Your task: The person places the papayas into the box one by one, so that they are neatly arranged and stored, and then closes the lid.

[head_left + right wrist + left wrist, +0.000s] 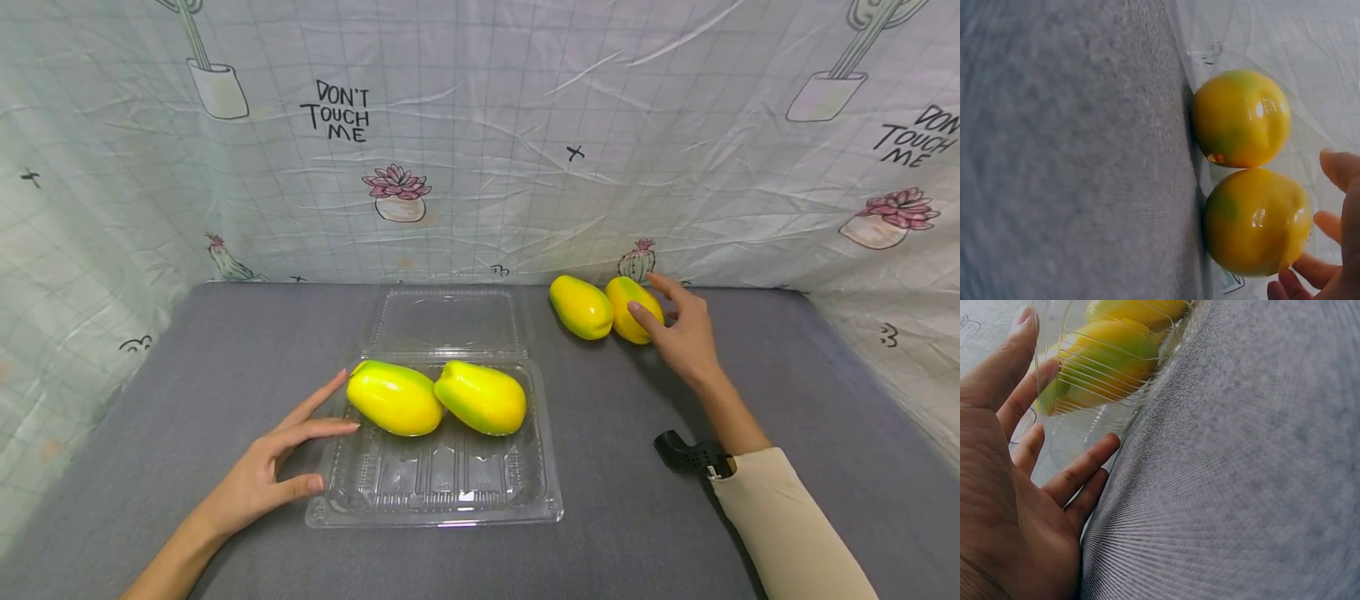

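The printed cloth backdrop [480,125] reads "DON'T TOUCH ME" in black hand-lettering at upper left of centre. The same words appear again at its right edge, partly cut off.

Left hand [262,475]: bare, no sleeve visible on forearm, no rings, nails short. Right hand [686,337]: bare, nails short, forearm partly covered by loose cream sleeve [787,525]. Black strap-mounted device [690,454] sits at right wrist, just before sleeve cuff.

Open cloth btwn clear tray [547,500] & far mangoes [581,307]; backdrop [480,167] close behind.
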A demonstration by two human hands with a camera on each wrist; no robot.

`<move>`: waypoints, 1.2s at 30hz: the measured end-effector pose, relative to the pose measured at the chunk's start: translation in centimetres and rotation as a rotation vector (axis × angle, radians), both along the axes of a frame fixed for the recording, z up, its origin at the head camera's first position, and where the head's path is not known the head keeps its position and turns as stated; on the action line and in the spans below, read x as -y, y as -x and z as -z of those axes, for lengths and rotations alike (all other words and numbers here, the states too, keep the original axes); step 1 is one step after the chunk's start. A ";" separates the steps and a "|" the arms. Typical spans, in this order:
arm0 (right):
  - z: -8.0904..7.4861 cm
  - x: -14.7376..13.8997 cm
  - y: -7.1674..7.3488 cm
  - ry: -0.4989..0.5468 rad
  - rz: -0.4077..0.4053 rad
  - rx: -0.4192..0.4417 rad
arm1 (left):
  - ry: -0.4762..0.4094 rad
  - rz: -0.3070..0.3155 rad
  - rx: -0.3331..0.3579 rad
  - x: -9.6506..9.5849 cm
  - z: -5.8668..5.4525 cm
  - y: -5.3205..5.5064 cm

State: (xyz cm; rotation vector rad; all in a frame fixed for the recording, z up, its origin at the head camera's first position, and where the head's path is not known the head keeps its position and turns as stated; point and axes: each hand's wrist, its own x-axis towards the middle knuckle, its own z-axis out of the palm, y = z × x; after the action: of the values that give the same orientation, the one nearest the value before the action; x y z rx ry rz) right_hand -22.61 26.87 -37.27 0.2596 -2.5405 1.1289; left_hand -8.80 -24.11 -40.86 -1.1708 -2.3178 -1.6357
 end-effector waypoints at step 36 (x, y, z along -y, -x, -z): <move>-1.3 -0.7 -0.3 -0.069 -0.062 0.259 | -0.018 0.020 -0.009 0.0 0.1 0.1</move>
State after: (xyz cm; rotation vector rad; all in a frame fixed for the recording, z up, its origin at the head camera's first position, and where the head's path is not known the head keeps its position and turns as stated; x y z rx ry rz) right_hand -22.28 27.53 -35.96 0.2231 -2.8196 1.1658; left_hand -8.92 -24.08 -40.94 -1.1988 -2.2887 -1.6507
